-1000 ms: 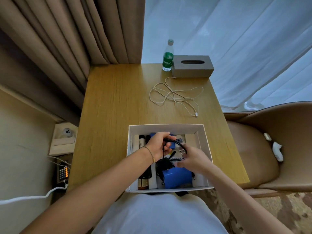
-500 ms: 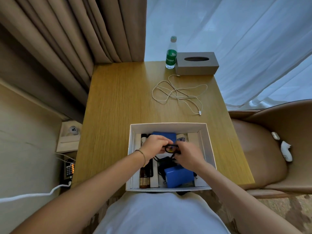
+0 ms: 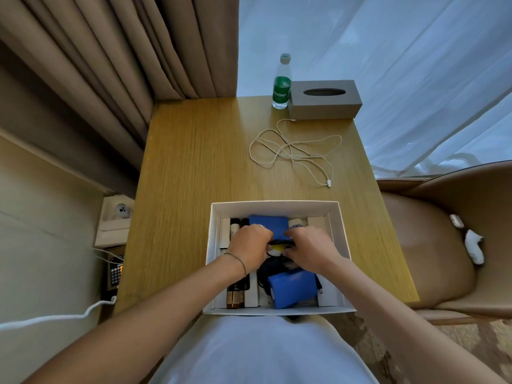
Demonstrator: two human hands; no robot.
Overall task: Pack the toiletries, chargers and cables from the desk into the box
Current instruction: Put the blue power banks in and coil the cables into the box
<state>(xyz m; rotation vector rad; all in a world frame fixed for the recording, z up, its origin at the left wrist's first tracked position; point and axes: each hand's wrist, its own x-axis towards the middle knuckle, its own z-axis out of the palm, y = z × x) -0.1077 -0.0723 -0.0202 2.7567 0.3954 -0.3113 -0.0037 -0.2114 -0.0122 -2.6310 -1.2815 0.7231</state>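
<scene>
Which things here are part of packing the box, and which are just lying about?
Part of the job:
box
white cable loose on the desk
black cable in the left hand and right hand
blue packs
dark bottles

Lying about:
water bottle
tissue box

green-labelled water bottle point(image 3: 281, 84) touching grey tissue box point(image 3: 324, 99), tan chair point(image 3: 448, 245), curtains point(image 3: 116, 51)

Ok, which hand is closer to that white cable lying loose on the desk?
Right. The right hand is in the box, below the white cable plug end; the left hand sits further left.
</scene>
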